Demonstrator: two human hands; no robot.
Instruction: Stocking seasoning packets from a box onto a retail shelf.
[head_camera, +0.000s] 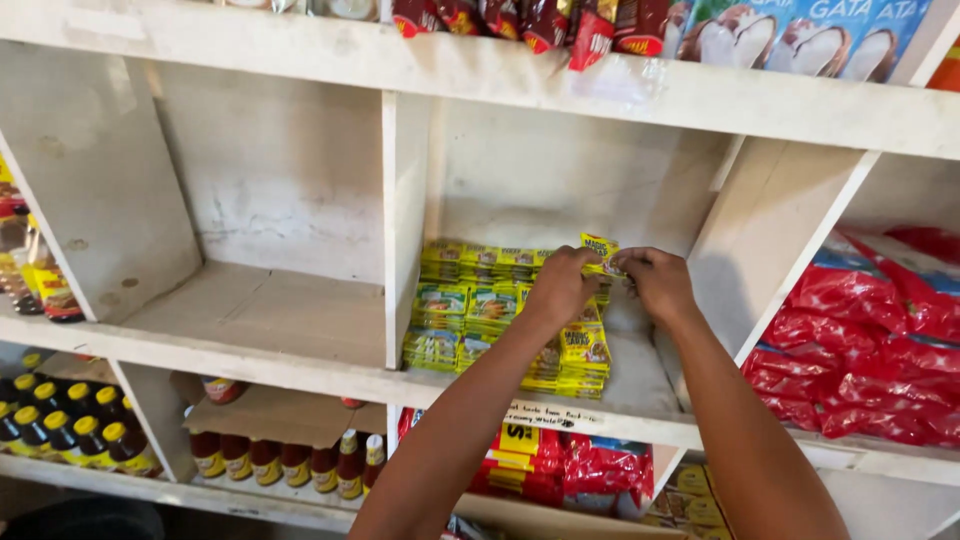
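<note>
Stocking step: left hand (562, 287) and right hand (655, 283) both pinch one small yellow foil sachet (600, 246) above the yellow-green sachet stacks (480, 305) in the white wooden shelf compartment (650, 385). Next, likely: lay it squarely on a stack.

A white wooden shelf (300, 345) split by upright boards carries stacks of yellow-green sachets (470, 305) in its middle compartment and red packets (870, 340) in the compartment to the right.
</note>
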